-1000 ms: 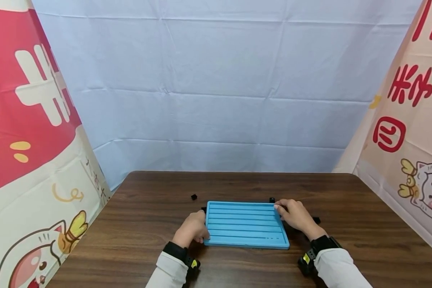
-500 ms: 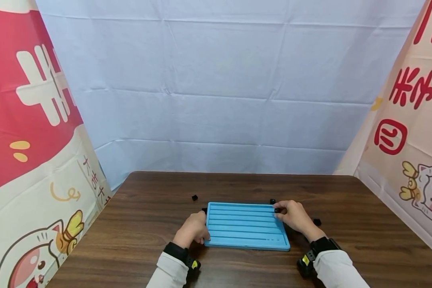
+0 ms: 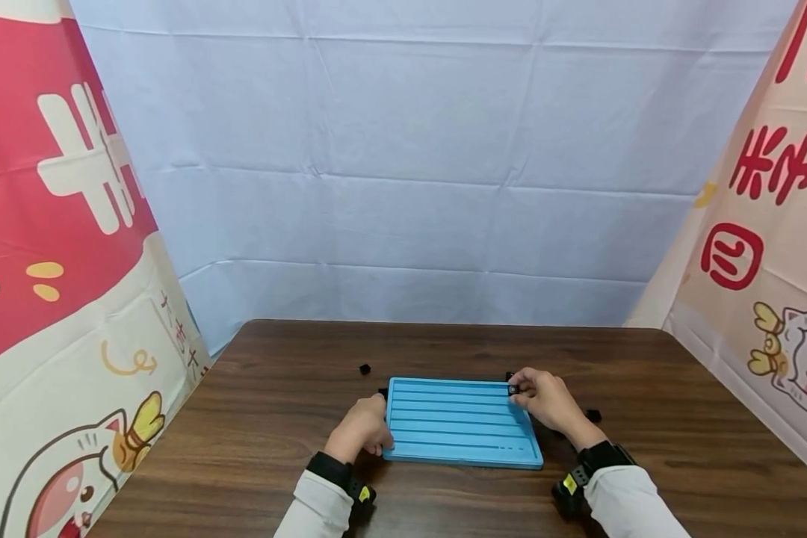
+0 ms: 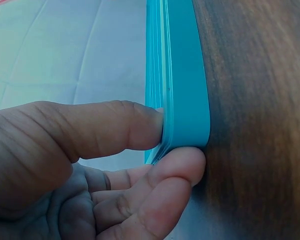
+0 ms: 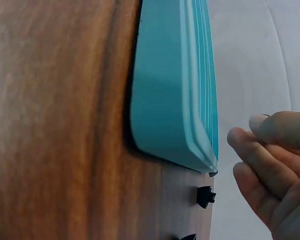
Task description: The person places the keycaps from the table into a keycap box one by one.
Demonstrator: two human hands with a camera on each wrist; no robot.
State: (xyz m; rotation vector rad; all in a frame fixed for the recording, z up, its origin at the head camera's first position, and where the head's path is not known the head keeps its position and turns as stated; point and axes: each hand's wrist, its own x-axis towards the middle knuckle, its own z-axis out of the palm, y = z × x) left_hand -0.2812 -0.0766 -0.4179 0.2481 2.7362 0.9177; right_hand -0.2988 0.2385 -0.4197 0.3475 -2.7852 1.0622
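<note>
A shallow light-blue ridged tray point(image 3: 457, 422) lies on the table. My left hand point(image 3: 363, 430) grips its near left corner; in the left wrist view the thumb point(image 4: 125, 125) is on the rim and a curled finger point(image 4: 182, 165) touches the outer corner. Over the far right corner, my right hand point(image 3: 545, 400) pinches a small black tile point(image 3: 513, 389) with a pale mark on its face. In the right wrist view the right hand point(image 5: 275, 170) is raised above the tray's rim point(image 5: 192, 115), and its fingers mostly hide the tile.
Small black pieces are scattered around the tray: one point(image 3: 365, 369) behind its left end, one point(image 3: 382, 392) beside the left edge, another point(image 3: 593, 415) right of my right hand. A black piece point(image 5: 206, 196) stands beyond the tray corner. Light cloth point(image 3: 403, 179) hangs behind the brown table point(image 3: 276, 388).
The black tile has come into view between my right fingertips and turned so that its pale mark shows. My right hand has risen slightly; the left keeps its grip on the tray.
</note>
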